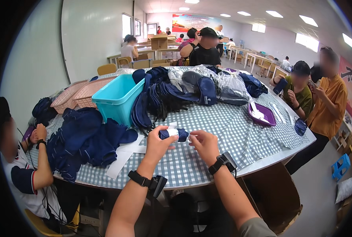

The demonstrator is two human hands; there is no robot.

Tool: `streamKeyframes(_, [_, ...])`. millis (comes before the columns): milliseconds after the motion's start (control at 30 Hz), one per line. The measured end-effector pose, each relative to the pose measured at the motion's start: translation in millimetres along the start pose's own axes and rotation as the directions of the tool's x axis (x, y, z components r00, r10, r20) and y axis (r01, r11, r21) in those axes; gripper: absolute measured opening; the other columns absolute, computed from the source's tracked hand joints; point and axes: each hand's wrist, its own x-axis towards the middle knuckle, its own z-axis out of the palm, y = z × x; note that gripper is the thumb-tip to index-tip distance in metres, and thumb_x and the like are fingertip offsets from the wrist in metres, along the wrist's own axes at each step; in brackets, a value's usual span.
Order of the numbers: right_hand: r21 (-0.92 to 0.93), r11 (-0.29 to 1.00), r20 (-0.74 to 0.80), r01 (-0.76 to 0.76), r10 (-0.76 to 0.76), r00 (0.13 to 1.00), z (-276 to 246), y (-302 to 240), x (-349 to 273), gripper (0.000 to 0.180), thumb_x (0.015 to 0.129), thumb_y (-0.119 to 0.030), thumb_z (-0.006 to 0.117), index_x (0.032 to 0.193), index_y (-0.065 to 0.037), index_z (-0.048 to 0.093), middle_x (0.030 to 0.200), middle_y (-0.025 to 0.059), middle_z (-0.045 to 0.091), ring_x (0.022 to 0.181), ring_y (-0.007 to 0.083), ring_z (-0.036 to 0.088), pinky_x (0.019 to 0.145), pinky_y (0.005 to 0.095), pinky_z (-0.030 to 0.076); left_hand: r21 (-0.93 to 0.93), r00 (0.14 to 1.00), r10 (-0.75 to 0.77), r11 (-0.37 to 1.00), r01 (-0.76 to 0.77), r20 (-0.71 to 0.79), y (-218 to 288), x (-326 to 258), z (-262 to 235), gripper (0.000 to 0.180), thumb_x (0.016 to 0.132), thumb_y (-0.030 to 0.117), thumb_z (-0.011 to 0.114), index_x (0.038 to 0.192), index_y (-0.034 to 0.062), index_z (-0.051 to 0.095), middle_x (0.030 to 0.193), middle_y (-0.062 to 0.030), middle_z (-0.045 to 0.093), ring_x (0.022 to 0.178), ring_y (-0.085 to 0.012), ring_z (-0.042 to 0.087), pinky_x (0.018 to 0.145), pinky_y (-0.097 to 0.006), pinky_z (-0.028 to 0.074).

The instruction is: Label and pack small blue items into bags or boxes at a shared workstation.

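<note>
Item: 1 small rolled bundle (182, 135), navy, wearing a white band (172, 133), is sitting between the left hand (157, 143) and the right hand (206, 144), above the near part of the table (259, 166). Left grip: holding the bundle's banded end. Right grip: standing narrow at the other end (whether its fingertips are pinching the roll or only meeting it, the view is not telling). Risks: the roll is probably depending on finger pressure, so a slackening left grip could be letting it spring open; an uneven pull from the right could be skewing or creasing the band; a dropped bundle could be getting lost against the navy pile (79, 138), its colour nearly matching. Materials: the bundle is looking like thin, wrinkled fabric, roughly cylindrical; the pile is slumping in soft folds with pale edging; flat white paper strips (119, 160) are lying beside it; 1 turquoise bin (118, 96), smooth and rectangular, is standing behind; clear bags (232, 87) are crinkling and shining; 1 shallow purple tray (271, 115) is carrying white slips (258, 113); checked cloth (207, 118) is rippling underneath.
</note>
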Motion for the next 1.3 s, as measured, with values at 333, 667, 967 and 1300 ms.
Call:
streamKeyframes(333, [-0.016, 1.0, -0.001, 0.021, -0.021, 1.0, -1, 1, 2, 0.023, 0.09, -0.009, 0.068, 0.109, 0.003, 0.072, 0.09, 0.0168, 0.076, 0.078, 0.0216, 0.076, 0.07, 0.0292, 0.06, 0.02, 1.0, 0.005, 1.0, -0.006, 0.021, 1, 1, 0, 0.047, 0.078, 0.008, 0.08, 0.118, -0.0074, 0.059, 0.105, -0.0153, 0.066, 0.089, -0.0216, 0.07, 0.064, -0.034, 0.065])
streamKeyframes(667, [-0.179, 0.983, 0.021, 0.041, -0.038, 0.999, -6, 5, 2, 0.023, 0.088, -0.007, 0.069, 0.108, 0.003, 0.073, 0.091, 0.0167, 0.076, 0.082, 0.0221, 0.076, 0.073, 0.0302, 0.06, -0.012, 1.0, 0.014, 1.0, -0.014, 0.02, -2, 1, 1, 0.05, 0.076, 0.009, 0.082, 0.117, -0.0078, 0.061, 0.106, -0.0182, 0.066, 0.087, -0.0217, 0.071, 0.064, -0.033, 0.065])
streamKeyframes(967, [-0.174, 0.984, 0.009, 0.018, -0.017, 1.0, -3, 16, 4, 0.023, 0.086, -0.012, 0.066, 0.105, -0.003, 0.076, 0.087, 0.016, 0.075, 0.074, 0.0259, 0.074, 0.071, 0.0352, 0.058, 0.014, 1.0, 0.025, 1.0, -0.025, 0.002, -5, 1, -1, 0.051, 0.075, 0.013, 0.084, 0.116, -0.0084, 0.062, 0.104, -0.018, 0.066, 0.085, -0.0214, 0.071, 0.062, -0.031, 0.064])
streamKeyframes(1300, [-0.18, 0.975, 0.065, -0.129, 0.143, 0.988, -7, 4, 1, 0.037, 0.096, -0.01, 0.053, 0.131, 0.002, 0.052, 0.078, 0.0115, 0.066, 0.058, 0.0207, 0.067, 0.056, 0.0346, 0.052, 0.015, 0.999, 0.037, 0.999, -0.038, 0.021, 0, -3, 0, 0.05, 0.076, 0.012, 0.083, 0.116, -0.0088, 0.061, 0.101, -0.0183, 0.068, 0.084, -0.021, 0.072, 0.063, -0.031, 0.064])
